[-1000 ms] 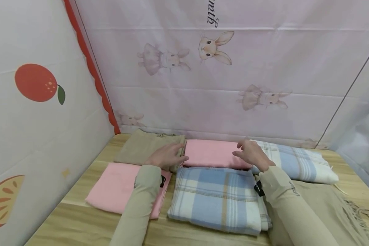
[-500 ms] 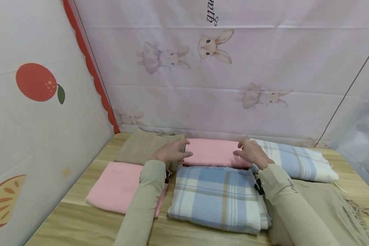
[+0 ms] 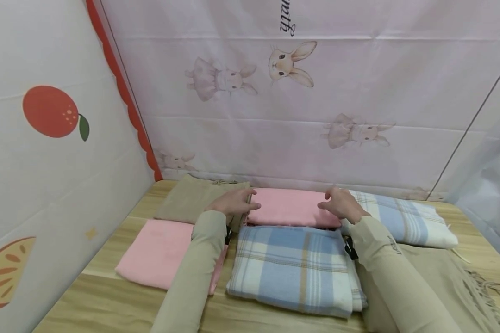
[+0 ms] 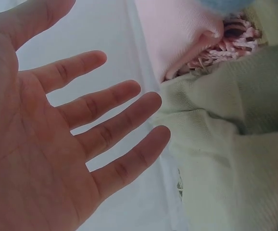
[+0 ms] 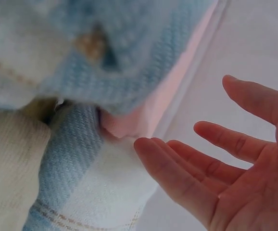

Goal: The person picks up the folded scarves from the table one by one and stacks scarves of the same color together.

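A folded pink scarf (image 3: 293, 206) lies at the back middle of the table in the head view. By its left end, above a folded khaki scarf (image 3: 197, 199) with fringe, is my left hand (image 3: 231, 202). Its fingers are spread and hold nothing, as the left wrist view shows of the hand (image 4: 57, 130). My right hand (image 3: 342, 203) is at the pink scarf's right end, close to a blue and white plaid scarf (image 3: 404, 219). The right wrist view has this hand (image 5: 225, 163) with loose fingers and nothing in them; whether either hand touches cloth I cannot tell.
Along the front are another folded pink scarf (image 3: 160, 254), a second plaid scarf (image 3: 289, 270) and a khaki fringed scarf (image 3: 437, 277), partly under my right sleeve. A printed rabbit curtain (image 3: 250, 101) rises behind the wooden table (image 3: 96, 296); a white sheet (image 3: 54, 185) stands left.
My left hand has shifted a little right and back, toward the pink scarf's left end. The right hand has barely moved. The scarves lie as before.
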A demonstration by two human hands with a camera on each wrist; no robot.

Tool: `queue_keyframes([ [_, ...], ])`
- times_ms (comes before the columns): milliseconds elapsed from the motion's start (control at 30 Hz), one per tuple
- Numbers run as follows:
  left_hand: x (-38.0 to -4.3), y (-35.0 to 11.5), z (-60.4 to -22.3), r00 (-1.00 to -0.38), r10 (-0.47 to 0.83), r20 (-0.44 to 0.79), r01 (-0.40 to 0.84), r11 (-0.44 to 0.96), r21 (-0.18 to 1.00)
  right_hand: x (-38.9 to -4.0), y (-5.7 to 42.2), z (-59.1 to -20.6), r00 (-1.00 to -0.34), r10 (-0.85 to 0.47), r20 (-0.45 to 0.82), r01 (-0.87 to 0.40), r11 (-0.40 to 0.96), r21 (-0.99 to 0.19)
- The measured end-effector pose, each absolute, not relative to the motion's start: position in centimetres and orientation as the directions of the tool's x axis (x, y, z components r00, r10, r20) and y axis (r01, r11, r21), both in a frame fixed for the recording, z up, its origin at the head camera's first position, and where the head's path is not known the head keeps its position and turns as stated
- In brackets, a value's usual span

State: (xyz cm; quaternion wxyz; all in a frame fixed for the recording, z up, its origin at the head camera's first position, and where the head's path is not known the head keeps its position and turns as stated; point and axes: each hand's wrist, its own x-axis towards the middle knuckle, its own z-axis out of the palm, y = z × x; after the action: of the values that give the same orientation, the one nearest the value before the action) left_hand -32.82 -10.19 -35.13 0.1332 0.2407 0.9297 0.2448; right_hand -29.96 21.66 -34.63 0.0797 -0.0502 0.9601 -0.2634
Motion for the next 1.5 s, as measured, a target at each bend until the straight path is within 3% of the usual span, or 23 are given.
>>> queue_keyframes([
  [933,-34.9,-8.4,-36.7,-0.857,0.491,-0.160,0.345,0.775,0.530,-30.7,21.9,-35.4,-0.975,-0.097,-0.201,0.052,0.776,-0.629],
  [1500,-35.7,-8.4,-37.8,-0.865,0.425,-0.267,0.189,0.768,0.612,-30.9,22.3,-36.0,-0.956,-0.105,-0.274,0.113,0.728,-0.676],
])
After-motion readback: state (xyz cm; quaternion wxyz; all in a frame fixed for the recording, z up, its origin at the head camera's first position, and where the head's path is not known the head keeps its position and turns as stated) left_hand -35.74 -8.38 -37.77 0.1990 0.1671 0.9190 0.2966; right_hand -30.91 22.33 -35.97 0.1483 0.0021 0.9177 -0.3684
